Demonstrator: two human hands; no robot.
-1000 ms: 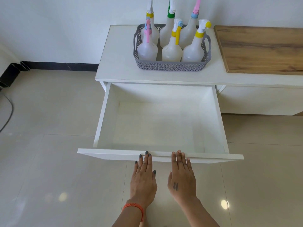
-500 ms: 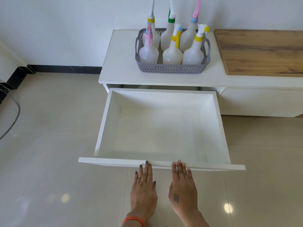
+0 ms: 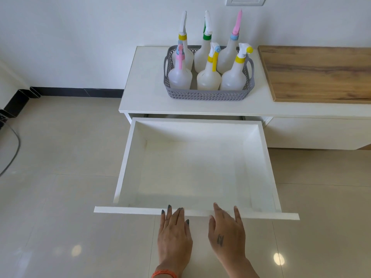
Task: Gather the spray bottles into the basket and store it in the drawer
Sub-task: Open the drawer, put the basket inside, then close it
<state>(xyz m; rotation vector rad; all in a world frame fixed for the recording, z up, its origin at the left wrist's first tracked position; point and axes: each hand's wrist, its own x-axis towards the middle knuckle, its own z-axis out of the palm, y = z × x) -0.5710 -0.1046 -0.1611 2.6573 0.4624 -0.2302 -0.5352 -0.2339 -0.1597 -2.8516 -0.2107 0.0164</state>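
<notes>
The drawer [image 3: 192,169] now stands farther out of the cabinet than a second ago, its front edge drawn along with both hands. The right hand [image 3: 226,235] has spread its fingers wider than before.

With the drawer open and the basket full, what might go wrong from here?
1. Six tall spray bottles stand loose in the shallow grey basket; lifting it unevenly may topple them.
2. Their triggers rise far above the basket rim, so they may not clear the cabinet top when the drawer closes.
</notes>
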